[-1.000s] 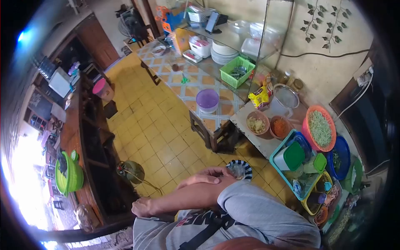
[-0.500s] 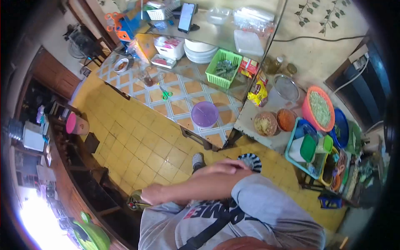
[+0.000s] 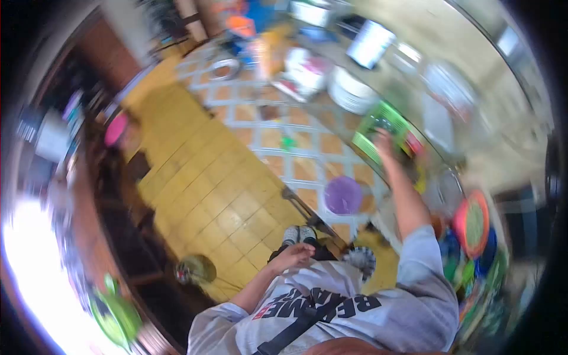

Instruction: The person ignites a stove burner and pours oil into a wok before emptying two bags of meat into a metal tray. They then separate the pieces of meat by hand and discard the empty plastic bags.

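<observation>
My right hand (image 3: 383,141), smeared by motion, is stretched out to the near side of the green plastic basket (image 3: 370,148). Small greyish packets (image 3: 383,123) lie inside that basket, partly behind the fingers. My left hand (image 3: 294,258) hangs in front of my shirt, fingers loosely bent and nothing visible in them. A round purple lid or container (image 3: 343,195) stands on the tiled tabletop (image 3: 306,175), nearer to me than the basket. Left of it lie blurred green-handled scissors (image 3: 288,142).
White plates (image 3: 351,92) are stacked behind the basket. A phone (image 3: 371,44) is propped on the glass shelf. To the right sits an orange basin (image 3: 472,223) of shredded pale-green food. A striped round thing (image 3: 361,262) is below the table edge, near my feet.
My right arm has swung from across my body out to the green basket. My left hand has come in before my belly. The view has turned, shifting the table rightward.
</observation>
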The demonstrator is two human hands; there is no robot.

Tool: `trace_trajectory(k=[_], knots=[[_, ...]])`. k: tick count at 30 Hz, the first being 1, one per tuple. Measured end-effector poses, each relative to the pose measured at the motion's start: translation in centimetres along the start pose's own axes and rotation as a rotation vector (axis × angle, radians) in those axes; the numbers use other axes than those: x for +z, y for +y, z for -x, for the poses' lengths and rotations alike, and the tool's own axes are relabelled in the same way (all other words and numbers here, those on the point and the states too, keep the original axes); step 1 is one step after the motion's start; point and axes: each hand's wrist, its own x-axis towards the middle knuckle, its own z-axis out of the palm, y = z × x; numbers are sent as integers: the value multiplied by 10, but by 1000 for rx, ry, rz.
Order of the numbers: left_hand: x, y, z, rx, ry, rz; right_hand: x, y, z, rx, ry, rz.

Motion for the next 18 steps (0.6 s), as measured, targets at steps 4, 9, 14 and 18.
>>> trace_trajectory(k=[4,9,14,18], knots=[[11,13,15,409,18,-171,22,105,-94,-212,-203,425],[87,66,4,662,-173,-56,160,12,-153,-331,-260,396],[102,77,-9,749,-166,-106,210,-40,-151,-346,-229,221],[110,72,-8,834,-74,-173,206,-83,-140,-322,-160,108]])
